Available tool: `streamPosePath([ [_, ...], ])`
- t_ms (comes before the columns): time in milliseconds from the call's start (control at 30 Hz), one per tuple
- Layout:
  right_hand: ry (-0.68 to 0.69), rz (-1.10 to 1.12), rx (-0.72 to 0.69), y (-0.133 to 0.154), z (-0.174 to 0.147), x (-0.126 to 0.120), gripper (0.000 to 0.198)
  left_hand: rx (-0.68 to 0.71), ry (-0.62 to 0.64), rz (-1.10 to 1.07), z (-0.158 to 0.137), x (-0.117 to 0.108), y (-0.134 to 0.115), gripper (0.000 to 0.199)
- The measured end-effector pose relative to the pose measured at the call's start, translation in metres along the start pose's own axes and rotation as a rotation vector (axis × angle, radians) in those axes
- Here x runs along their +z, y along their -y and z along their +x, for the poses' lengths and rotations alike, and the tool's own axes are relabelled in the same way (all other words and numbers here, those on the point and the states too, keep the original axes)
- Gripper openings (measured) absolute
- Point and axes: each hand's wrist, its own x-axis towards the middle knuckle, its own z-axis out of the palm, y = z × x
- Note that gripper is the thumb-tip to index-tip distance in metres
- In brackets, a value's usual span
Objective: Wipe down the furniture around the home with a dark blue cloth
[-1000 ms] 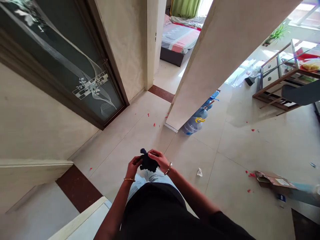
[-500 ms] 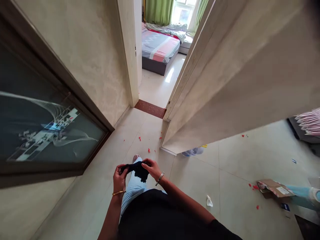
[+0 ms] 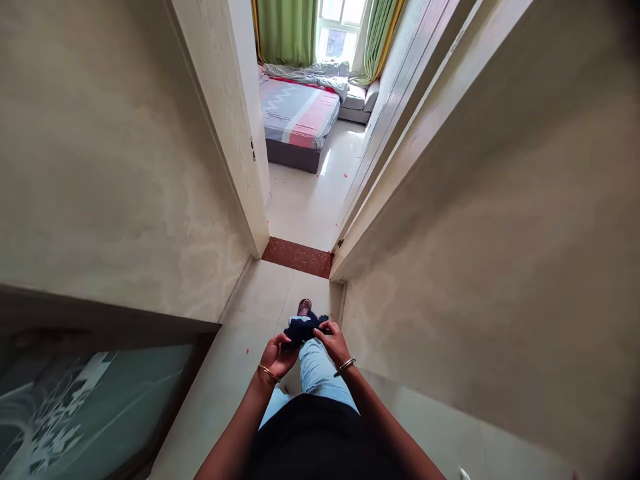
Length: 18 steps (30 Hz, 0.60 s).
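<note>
A small dark cloth point(image 3: 301, 329), black or navy with a ruffled edge, is stretched between my two hands in front of my legs. My left hand point(image 3: 280, 355) pinches its left end, with a gold bangle at the wrist. At the other end my right hand point(image 3: 334, 341) grips the cloth between thumb and fingers; a silver bangle is on that wrist. What kind of garment or cloth this is I cannot tell. Below it are my light blue jeans point(image 3: 320, 370) and one shoe point(image 3: 305, 307) on the tiles.
Ahead, a doorway with a red-brown threshold point(image 3: 297, 257) leads to a room with a bed point(image 3: 303, 110) and green curtains point(image 3: 287, 33). Walls stand close on both sides. A framed glass panel point(image 3: 125, 393) is at lower left. Red scraps lie on the floor.
I have stepped forward toward the doorway, and the box and floor area on the right have left view. Both hands still hold the dark cloth, now bunched differently.
</note>
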Motion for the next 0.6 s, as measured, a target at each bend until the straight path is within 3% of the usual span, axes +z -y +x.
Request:
streamPosePath([
  [167,0.073,0.005,0.003,0.038,0.165,0.022,0.039,0.06,-0.003,0.071,0.097,0.107,-0.106,0.021],
  [367,0.416,0.093,0.016,0.129,0.353,0.013,0.03,0.379,-0.203,0.583,0.198,0.254,-0.221,0.014],
  [467,0.441,0.083,-0.006,0.17,0.434,0.007,0.021,0.52,-0.232,0.843,0.248,0.318,-0.274,0.024],
  [600,0.521,0.137,0.005,0.203,0.55,0.015,0.018,0.74,-0.233,1.219,0.328,0.403,-0.34,0.024],
])
